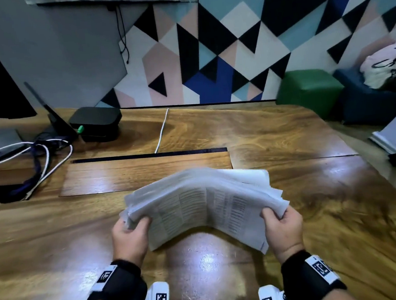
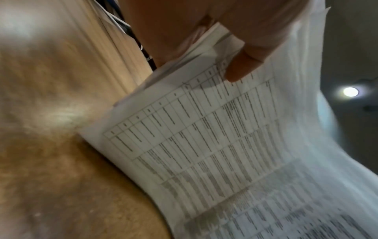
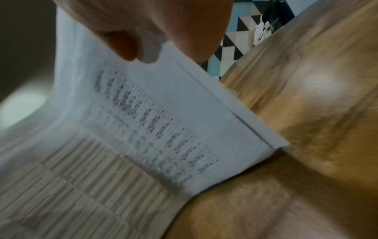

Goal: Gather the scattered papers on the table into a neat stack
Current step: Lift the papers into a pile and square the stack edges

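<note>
Stack (image 1: 204,206) is held above the table (image 1: 287,137), long axis running left-right, arched up in the middle; left hand (image 1: 130,237) and right hand (image 1: 282,226) each pinch 1 short end, thumbs on top, fingers curled under. Thin, floppy printed sheets, edges splayed and offset at both ends, so squaring likely means tapping an edge on the glossy wood directly below.

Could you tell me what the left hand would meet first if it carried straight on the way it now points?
Likely bare wooden table; the left hand grips the papers, and depth is uncertain.
</note>
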Demonstrator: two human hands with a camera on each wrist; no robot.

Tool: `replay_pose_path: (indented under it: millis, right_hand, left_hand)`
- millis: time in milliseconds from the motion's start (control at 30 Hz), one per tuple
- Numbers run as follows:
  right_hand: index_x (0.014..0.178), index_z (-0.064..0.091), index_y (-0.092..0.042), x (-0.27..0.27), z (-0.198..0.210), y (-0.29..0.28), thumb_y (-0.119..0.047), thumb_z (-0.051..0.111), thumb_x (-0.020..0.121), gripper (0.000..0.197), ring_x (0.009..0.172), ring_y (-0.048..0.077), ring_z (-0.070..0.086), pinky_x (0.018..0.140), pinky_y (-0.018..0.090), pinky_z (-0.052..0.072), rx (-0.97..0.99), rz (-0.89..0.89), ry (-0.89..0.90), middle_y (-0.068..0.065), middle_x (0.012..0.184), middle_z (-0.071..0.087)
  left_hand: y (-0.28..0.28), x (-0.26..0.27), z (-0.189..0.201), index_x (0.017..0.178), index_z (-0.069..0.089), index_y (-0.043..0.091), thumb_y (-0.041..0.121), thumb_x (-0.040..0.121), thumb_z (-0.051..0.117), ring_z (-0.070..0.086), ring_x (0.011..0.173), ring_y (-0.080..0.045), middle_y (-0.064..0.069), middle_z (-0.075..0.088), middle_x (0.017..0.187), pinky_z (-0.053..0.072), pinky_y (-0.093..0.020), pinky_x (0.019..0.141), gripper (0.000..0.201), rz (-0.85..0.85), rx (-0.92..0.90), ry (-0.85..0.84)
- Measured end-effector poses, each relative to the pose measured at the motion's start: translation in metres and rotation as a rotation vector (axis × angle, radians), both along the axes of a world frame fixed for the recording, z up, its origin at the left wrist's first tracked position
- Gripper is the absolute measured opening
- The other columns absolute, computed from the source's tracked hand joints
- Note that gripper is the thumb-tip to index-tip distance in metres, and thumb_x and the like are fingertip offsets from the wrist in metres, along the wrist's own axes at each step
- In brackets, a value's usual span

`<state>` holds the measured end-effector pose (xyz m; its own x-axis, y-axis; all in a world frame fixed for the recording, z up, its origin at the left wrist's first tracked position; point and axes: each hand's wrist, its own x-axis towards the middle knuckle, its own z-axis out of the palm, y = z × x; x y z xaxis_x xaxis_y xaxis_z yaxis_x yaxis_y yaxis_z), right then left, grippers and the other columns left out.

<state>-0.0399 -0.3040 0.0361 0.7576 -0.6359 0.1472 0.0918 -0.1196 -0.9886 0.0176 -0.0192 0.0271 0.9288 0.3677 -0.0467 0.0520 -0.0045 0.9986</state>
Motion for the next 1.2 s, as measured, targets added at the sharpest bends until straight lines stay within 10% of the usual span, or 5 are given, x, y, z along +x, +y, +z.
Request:
replay_pose_path:
  millis: [200,400,633,733,1200]
  right_hand:
    - [0.081,0.068,-0.014,0.001,0.028,-0.015,0.020,0.059,0.079,0.035,0.062,-0.011,0.061,0.064,0.006,0.049,-0.034,0.087,-0.126,-0.025,0.063,0.069]
    - [0.077,0.067,-0.013,-0.015,-0.030,-0.016,0.028,0.061,0.076,0.041,0.064,-0.011,0.065,0.067,0.010,0.053,0.004,0.198,0.239,-0.023,0.064,0.072]
    - [0.075,0.067,-0.009,-0.012,0.009,-0.007,0.015,0.059,0.086,0.027,0.057,-0.008,0.061,0.053,0.008,0.048,0.017,0.205,0.129,-0.022,0.054,0.067]
    - [0.079,0.068,-0.004,-0.014,0.027,-0.015,0.022,0.057,0.082,0.029,0.059,-0.010,0.062,0.057,0.008,0.049,0.073,0.181,0.026,-0.018,0.060,0.070]
    - [0.090,0.066,0.000,-0.004,0.007,0.004,0.016,0.059,0.083,0.019,0.063,-0.012,0.063,0.060,0.005,0.048,0.075,0.180,0.141,-0.014,0.064,0.072]
  left_hand:
    - [0.019,0.004,0.023,0.099,0.063,0.003,-0.016,0.085,0.055,0.062,0.063,0.010,-0.001,0.063,0.083,0.050,-0.005,0.061,0.025,0.002,-0.020,-0.142]
    - [0.014,-0.014,-0.020,0.115,0.058,-0.003,-0.013,0.083,0.062,0.063,0.099,-0.037,-0.013,0.065,0.095,0.055,-0.025,0.075,0.033,-0.008,-0.059,0.100]
    - [0.004,-0.008,0.014,0.102,0.063,0.000,-0.012,0.085,0.062,0.067,0.063,0.005,-0.011,0.071,0.087,0.054,-0.009,0.060,0.021,-0.066,-0.078,-0.046]
    - [0.017,-0.007,0.027,0.094,0.062,0.002,-0.020,0.082,0.057,0.064,0.062,0.009,0.011,0.073,0.067,0.052,-0.007,0.062,0.025,-0.057,-0.080,-0.134]
    - [0.006,-0.007,0.009,0.085,0.061,0.010,-0.011,0.083,0.065,0.066,0.062,0.005,0.000,0.066,0.080,0.052,-0.006,0.056,0.022,0.018,-0.082,-0.013]
